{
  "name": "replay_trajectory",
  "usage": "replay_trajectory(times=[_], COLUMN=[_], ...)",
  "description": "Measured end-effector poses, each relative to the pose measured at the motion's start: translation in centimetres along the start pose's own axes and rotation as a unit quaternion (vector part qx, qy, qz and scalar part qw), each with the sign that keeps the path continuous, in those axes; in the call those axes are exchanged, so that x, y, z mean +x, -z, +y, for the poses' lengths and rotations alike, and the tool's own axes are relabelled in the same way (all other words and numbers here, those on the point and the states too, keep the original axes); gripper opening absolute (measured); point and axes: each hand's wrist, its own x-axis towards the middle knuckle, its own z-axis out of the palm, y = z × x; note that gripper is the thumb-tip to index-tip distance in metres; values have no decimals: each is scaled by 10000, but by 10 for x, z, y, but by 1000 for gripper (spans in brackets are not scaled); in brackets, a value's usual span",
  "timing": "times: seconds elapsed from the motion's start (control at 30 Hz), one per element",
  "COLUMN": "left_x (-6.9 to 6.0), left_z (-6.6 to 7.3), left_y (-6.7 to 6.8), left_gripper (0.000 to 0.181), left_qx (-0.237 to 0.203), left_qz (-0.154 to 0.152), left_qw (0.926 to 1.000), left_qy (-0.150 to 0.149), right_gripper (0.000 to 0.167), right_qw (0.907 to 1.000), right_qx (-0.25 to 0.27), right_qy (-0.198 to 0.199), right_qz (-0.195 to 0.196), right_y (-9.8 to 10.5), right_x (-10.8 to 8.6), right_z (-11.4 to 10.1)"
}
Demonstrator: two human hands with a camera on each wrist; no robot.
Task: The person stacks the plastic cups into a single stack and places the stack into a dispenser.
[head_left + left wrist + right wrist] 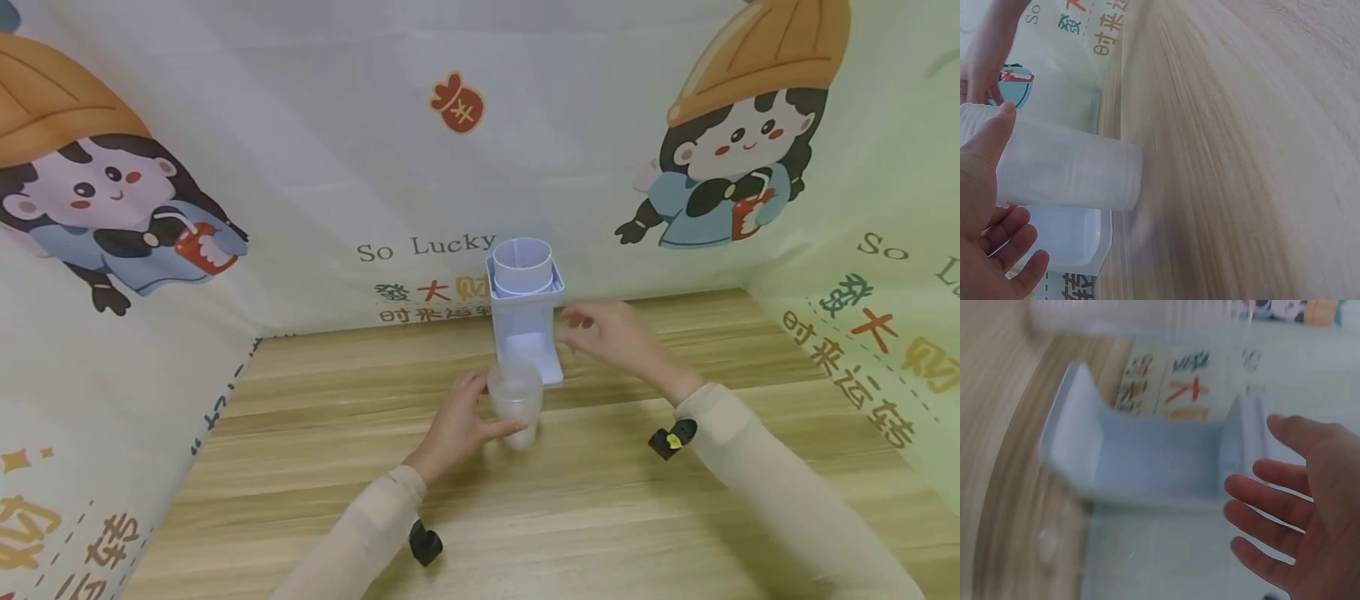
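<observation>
My left hand [457, 425] grips a stack of translucent plastic cups [517, 404] between thumb and fingers, in front of the holder. In the left wrist view, the cups [1072, 165] show stacked rims near the thumb. A pale lilac cup holder [525, 321], with a round ring at its top and a flat foot, stands at the back of the table. Beside its right side is my right hand [607, 333], fingers loosely bent and holding nothing. The right wrist view shows that hand [1297, 500] near the upper end of the holder [1160, 456].
The wood-grain table [360, 517] lies under both hands. Behind it hangs a white cloth [315, 167] with cartoon figures and lettering, close to the holder's back. Further cloth walls stand at the left and right.
</observation>
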Motion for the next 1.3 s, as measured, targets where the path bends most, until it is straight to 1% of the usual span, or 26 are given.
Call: replay_trajectory(times=[0.07,0.17,0.23,0.33,0.47,0.63,0.77,0.97,1.07,1.2,1.3], left_x=[0,-1,-1,0,1,1,2,2,2,2,1], left_z=[0,0,0,1,0,-1,0,2,2,1,1], left_y=[0,0,0,0,-3,-5,-5,-3,-4,-4,-4], left_gripper=[76,76,77,80,81,77,75,75,75,73,73], left_qx=[-10,0,34,41,-49,-225,-248,-222,-166,-87,-61], left_qz=[-8,-10,17,52,156,266,278,254,290,344,358], left_qw=[10000,10000,10000,10000,9998,9994,9993,9994,9994,9992,9992], left_qy=[20,44,44,74,72,73,-32,-19,-85,-206,-187], right_gripper=[39,47,53,61,68,70,66,67,67,65,64], right_qw=[9993,9970,9959,9954,9950,9945,9939,9935,9936,9938,9943], right_qx=[18,-57,-71,-56,-15,-52,-120,-142,-176,-224,-221], right_qy=[-341,-709,-838,-906,-976,-1033,-1078,-1111,-1095,-1049,-985], right_qz=[168,298,319,297,211,156,221,196,205,300,341], right_y=[-1,-4,-8,-17,-28,-34,-34,-32,-31,-28,-24], right_x=[1,1,0,-1,-2,1,2,2,1,-4,-9], right_z=[18,40,51,65,77,80,78,76,76,76,74])
